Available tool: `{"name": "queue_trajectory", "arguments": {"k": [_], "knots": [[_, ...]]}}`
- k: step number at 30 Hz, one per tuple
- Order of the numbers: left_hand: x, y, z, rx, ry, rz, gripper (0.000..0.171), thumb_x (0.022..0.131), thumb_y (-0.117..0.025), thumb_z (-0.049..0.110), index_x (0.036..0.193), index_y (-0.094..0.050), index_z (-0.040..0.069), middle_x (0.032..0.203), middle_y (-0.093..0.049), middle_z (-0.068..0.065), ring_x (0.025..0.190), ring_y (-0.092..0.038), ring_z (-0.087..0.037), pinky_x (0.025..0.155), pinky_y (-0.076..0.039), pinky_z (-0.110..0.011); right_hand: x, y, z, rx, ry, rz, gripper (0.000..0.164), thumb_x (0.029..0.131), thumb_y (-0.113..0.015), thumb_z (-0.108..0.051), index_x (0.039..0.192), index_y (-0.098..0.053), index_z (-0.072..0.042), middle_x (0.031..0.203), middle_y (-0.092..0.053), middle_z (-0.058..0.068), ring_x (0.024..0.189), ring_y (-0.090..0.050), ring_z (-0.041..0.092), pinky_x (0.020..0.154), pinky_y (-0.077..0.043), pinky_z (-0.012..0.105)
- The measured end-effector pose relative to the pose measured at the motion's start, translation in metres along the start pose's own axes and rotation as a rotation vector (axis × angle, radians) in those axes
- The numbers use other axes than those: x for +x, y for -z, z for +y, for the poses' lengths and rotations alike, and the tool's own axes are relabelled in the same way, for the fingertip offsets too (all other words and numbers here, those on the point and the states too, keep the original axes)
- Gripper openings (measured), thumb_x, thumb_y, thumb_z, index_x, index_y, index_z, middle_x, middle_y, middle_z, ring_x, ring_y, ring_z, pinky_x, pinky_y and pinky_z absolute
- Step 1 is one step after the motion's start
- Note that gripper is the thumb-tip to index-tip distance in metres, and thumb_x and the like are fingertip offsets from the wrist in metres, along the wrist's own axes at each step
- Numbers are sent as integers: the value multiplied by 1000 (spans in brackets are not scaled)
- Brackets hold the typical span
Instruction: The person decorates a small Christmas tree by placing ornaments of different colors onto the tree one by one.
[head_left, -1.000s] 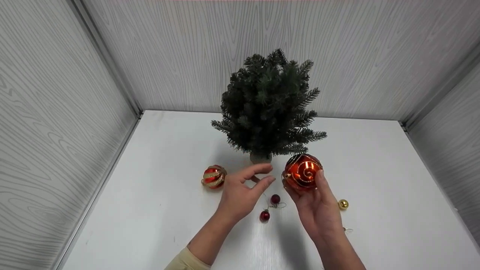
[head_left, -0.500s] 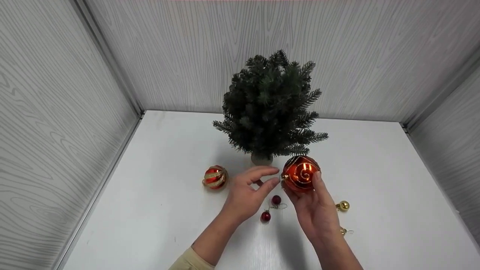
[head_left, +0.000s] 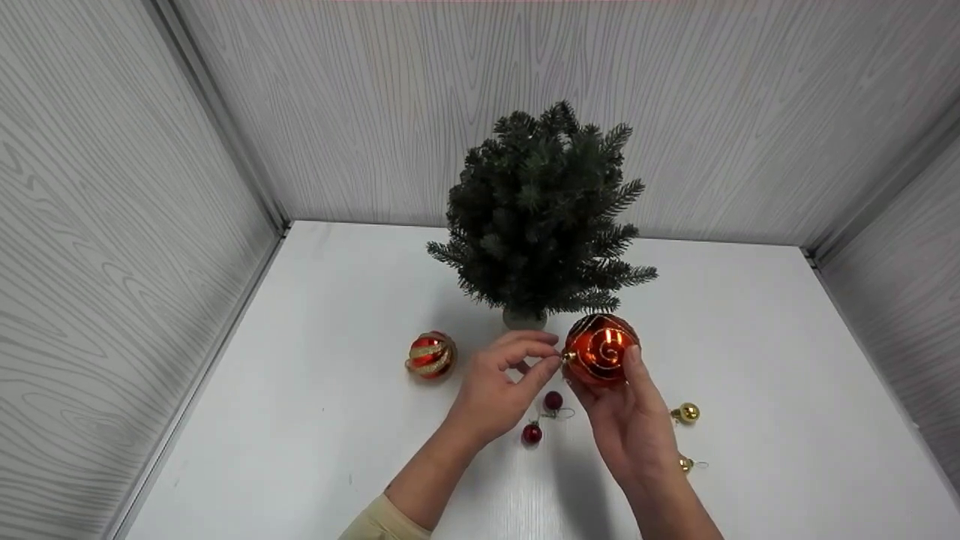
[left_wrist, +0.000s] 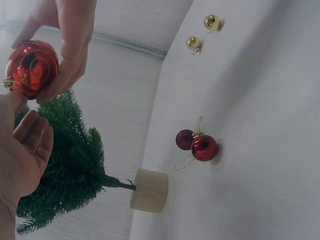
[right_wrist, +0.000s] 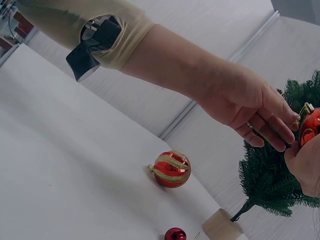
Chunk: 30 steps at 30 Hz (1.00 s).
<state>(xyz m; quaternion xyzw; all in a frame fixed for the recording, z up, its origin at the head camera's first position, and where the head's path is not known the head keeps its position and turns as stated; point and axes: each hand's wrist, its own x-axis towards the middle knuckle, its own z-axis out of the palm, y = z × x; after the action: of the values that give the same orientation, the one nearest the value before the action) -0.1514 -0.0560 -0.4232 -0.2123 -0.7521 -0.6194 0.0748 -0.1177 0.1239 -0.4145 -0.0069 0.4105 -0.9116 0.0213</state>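
Note:
A large shiny red Christmas bauble [head_left: 602, 349] with gold glitter swirls is held up above the table by my right hand [head_left: 637, 427], thumb on one side and fingers behind and below. My left hand [head_left: 499, 386] meets it from the left, thumb and forefinger pinching the hanging loop [right_wrist: 296, 121] at its gold cap [head_left: 568, 357]. The other left fingers are loosely bent. Right behind both hands stands a small green Christmas tree [head_left: 540, 210] on a round wooden base [left_wrist: 150, 190]. Its lower right branches hang just over the bauble in the head view.
A red and gold striped bauble [head_left: 431, 355] lies left of the tree base. Two small dark red baubles [head_left: 532, 433] with string loops lie between my forearms. Two small gold baubles [head_left: 688, 412] lie right of my right hand. Wood-grain panels [head_left: 375, 112] enclose the white table [head_left: 300, 300].
My left hand has moved right to the bauble's cap, and its thumb and forefinger have closed on the loop. The right hand has brought the bauble slightly left and down.

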Motion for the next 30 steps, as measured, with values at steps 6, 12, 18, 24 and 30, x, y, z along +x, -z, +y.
{"name": "queue_trajectory", "arguments": {"k": [6, 12, 18, 24, 30], "knots": [[0, 0, 1, 11, -14, 1, 13, 103, -73, 22, 102, -79, 10, 124, -73, 4, 118, -66, -14, 84, -57, -33, 0, 1, 1, 17, 3, -7, 73, 111, -55, -42, 162, -22, -3, 142, -61, 9, 132, -61, 20, 115, -44, 36], [-2, 0, -2, 26, -18, -26, 18, 105, -69, 24, 110, -80, 10, 127, -73, -5, 120, -66, -17, 85, -58, -34, -1, 1, 0, 11, -4, 0, 73, 110, -55, -43, 161, -23, -2, 140, -62, 9, 128, -63, 19, 114, -44, 35], [-2, -2, -2, 3, -15, -55, 17, 105, -70, 23, 104, -80, 10, 128, -72, -3, 118, -66, -17, 86, -57, -35, 0, 2, 1, 9, 4, -6, 73, 110, -55, -43, 162, -23, -2, 144, -60, 9, 134, -59, 20, 116, -43, 36], [-1, -3, -2, -3, -20, -53, 16, 103, -71, 19, 97, -79, 7, 127, -72, -3, 117, -66, -17, 86, -57, -35, 0, 3, 2, -16, 2, -14, 74, 110, -54, -45, 162, -22, -2, 145, -58, 10, 135, -58, 21, 116, -42, 36], [-2, -1, -2, 3, -17, -36, 12, 101, -71, 15, 94, -78, 9, 126, -72, -2, 116, -67, -16, 86, -57, -34, 0, 4, 2, -8, -7, -7, 75, 110, -54, -44, 162, -21, -1, 144, -58, 10, 134, -59, 21, 116, -42, 36]]}}
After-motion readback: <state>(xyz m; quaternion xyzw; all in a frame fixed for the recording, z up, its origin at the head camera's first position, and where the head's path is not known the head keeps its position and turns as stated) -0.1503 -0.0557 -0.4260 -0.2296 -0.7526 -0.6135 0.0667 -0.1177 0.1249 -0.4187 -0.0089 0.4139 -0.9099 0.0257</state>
